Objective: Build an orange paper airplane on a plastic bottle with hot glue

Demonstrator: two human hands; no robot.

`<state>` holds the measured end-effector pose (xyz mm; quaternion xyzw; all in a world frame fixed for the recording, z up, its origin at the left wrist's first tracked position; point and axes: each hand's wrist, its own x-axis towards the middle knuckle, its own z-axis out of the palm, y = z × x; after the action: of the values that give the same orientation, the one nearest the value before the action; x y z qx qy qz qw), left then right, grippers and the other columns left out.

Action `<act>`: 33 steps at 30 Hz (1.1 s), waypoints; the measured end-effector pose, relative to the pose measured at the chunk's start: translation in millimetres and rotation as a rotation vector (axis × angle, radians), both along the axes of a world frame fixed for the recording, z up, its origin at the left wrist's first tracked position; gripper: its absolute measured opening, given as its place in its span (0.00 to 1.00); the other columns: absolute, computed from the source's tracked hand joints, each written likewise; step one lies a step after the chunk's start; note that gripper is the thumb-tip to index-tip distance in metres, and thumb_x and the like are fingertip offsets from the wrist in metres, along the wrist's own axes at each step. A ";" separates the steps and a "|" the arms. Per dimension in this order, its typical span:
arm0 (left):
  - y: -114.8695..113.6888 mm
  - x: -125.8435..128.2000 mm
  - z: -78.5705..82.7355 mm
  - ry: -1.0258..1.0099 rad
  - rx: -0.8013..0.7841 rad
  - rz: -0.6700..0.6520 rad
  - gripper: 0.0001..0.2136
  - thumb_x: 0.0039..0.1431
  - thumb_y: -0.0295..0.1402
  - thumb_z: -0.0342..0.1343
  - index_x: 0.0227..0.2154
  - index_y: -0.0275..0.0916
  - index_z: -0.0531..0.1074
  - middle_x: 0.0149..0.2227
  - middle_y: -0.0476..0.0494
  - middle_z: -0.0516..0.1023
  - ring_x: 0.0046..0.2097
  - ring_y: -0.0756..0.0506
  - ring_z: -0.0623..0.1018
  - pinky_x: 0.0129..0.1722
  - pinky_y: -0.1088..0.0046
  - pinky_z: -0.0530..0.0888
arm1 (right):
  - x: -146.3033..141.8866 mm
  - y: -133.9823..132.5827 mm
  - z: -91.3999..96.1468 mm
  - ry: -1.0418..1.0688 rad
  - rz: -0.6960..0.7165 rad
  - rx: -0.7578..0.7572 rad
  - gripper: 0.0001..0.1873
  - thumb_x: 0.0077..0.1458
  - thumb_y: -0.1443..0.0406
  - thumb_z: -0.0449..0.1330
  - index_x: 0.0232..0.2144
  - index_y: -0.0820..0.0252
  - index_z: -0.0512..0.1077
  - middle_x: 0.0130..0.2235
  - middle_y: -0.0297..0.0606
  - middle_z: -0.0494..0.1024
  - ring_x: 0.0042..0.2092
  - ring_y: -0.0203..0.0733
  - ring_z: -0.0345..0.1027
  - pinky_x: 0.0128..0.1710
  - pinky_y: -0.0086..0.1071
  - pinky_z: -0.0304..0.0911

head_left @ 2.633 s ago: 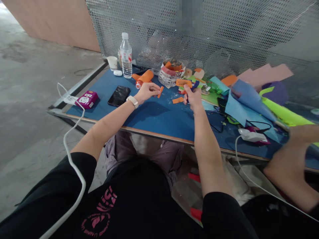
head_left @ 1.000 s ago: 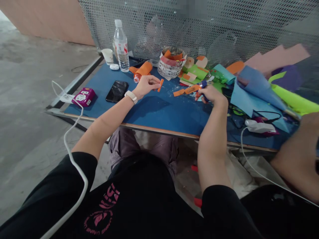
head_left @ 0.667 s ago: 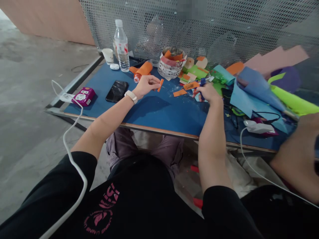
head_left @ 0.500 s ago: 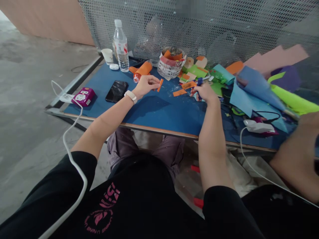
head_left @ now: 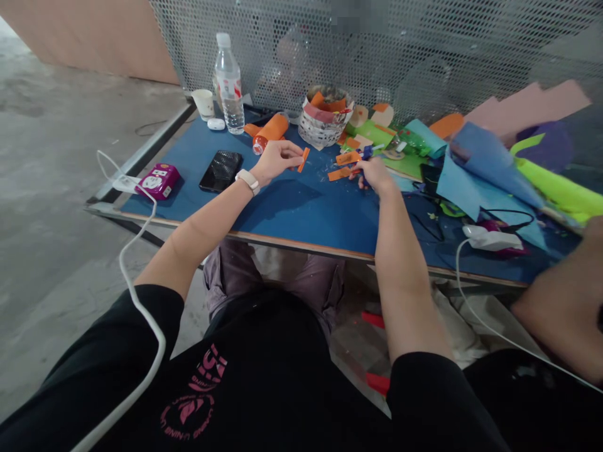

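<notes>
Between left fingers (head_left: 293, 149), orange strip (head_left: 304, 160), above table (head_left: 330, 216)

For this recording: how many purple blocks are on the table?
2. One purple block sits left of the black phone; the other is right of the right hand, partly covered by a white plug. More could be hidden under the coloured sheets.

Co-worker's arm (head_left: 560, 304) cropped at edge; blue tool (head_left: 366, 152) part-hidden by right fingers (head_left: 371, 167).

On the table (head_left: 325, 220), a paper strip (head_left: 339, 174) is laid before a basket (head_left: 324, 130), a bottle (head_left: 230, 93) is placed far left, beyond a phone (head_left: 221, 170), and sheets (head_left: 490, 164) are heaped right.
</notes>
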<state>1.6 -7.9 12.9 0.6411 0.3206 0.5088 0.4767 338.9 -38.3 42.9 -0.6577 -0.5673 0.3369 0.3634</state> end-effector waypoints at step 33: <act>1.7 -0.2 -1.8 -0.011 0.024 -0.011 0.12 0.57 0.27 0.84 0.37 0.39 0.85 0.32 0.46 0.88 0.32 0.49 0.84 0.36 0.70 0.82 | 13.8 -3.6 7.5 -0.124 -0.012 0.037 0.18 0.66 0.53 0.73 0.30 0.54 0.76 0.31 0.45 0.87 0.19 0.39 0.66 0.20 0.38 0.59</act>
<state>1.4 -6.2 11.1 0.6456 0.3086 0.5136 0.4736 352.7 -41.9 50.4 -0.6739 -0.5910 0.2829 0.3416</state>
